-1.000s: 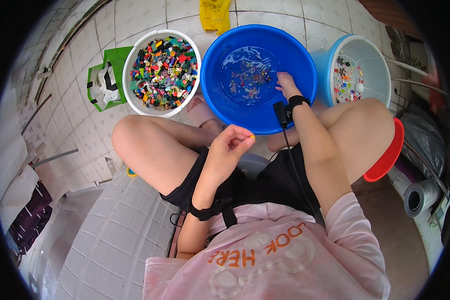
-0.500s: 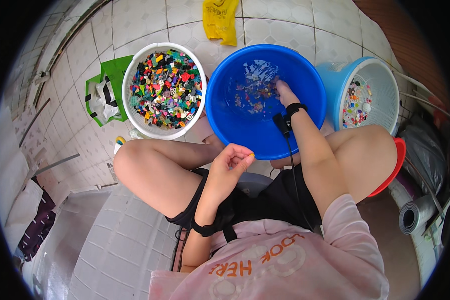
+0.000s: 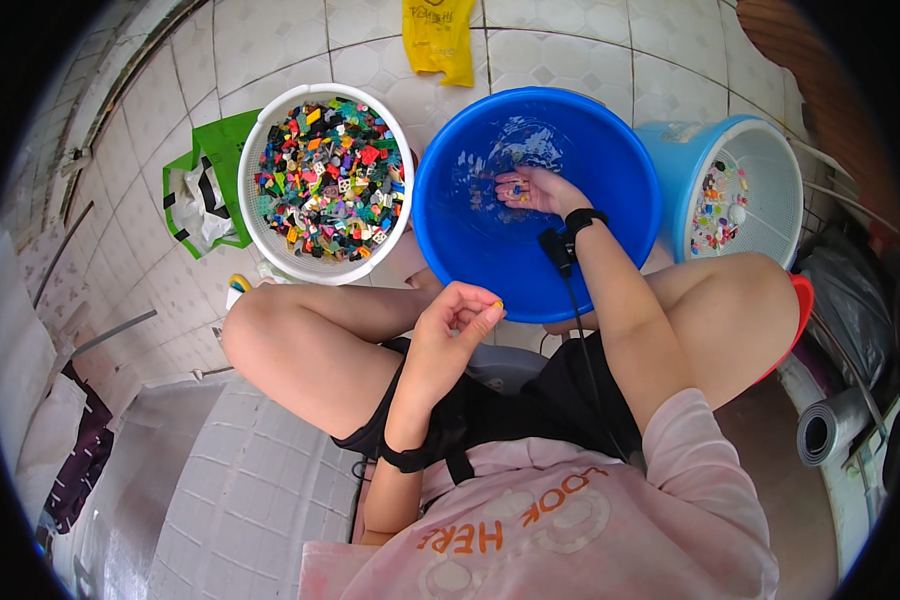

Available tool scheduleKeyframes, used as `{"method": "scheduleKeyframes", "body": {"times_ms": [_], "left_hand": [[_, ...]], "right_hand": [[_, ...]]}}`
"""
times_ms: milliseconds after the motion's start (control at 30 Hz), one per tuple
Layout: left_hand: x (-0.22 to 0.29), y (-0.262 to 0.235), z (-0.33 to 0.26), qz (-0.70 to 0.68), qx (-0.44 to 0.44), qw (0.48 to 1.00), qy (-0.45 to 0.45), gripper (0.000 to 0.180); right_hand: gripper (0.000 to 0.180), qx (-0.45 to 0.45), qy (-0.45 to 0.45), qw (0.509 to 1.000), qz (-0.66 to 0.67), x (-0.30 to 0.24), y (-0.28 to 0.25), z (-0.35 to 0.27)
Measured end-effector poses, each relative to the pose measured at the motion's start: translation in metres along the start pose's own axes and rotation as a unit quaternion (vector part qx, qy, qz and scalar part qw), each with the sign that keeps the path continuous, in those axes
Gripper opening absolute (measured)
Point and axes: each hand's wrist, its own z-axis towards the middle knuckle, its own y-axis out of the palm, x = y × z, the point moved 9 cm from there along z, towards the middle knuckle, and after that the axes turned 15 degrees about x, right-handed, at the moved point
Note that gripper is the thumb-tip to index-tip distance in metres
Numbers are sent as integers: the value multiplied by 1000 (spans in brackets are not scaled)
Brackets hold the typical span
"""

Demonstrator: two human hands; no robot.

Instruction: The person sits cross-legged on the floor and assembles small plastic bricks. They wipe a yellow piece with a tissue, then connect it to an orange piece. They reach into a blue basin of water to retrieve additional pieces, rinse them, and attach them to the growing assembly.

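Note:
My left hand [image 3: 454,325] is closed in a pinch on a small yellow piece [image 3: 498,305], held over my lap near the basin's front rim. A large blue basin [image 3: 440,262] of water stands between my legs. Inside it my right hand [image 3: 535,190] is turned palm up, fingers slightly curled, cupping several small colourful pieces [image 3: 516,190] in the palm and fingers. Their exact kind is too small to make out. To the left, a round white basket [image 3: 253,215] is heaped with mixed toy building bricks [image 3: 330,180].
On the right lies a tilted light-blue tub [image 3: 673,160] with small colourful pieces [image 3: 715,210] in its white basket-like inside. A green bag [image 3: 232,150] is at the left, and a yellow plastic bag [image 3: 440,40] on the tiles beyond. A rolled grey mat [image 3: 830,430] lies far right.
My right hand has come up from deeper in the basin, moved left and turned palm up with small pieces in it. My left hand keeps its pinch, nearly still.

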Motion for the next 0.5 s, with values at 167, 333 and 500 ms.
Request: {"method": "scheduleKeyframes", "body": {"times_ms": [167,333,500], "left_hand": [[-3,4,-8,17,-18,1000,7,11],[-3,5,-18,15,-21,999,22,12],[0,3,-31,-6,-1,999,43,11]], "right_hand": [[43,27,-27,999,-14,-1,-5,-9],[49,117,-35,992,-35,-3,-23,-19],[59,211,-86,971,-75,-15,-41,-39]]}}
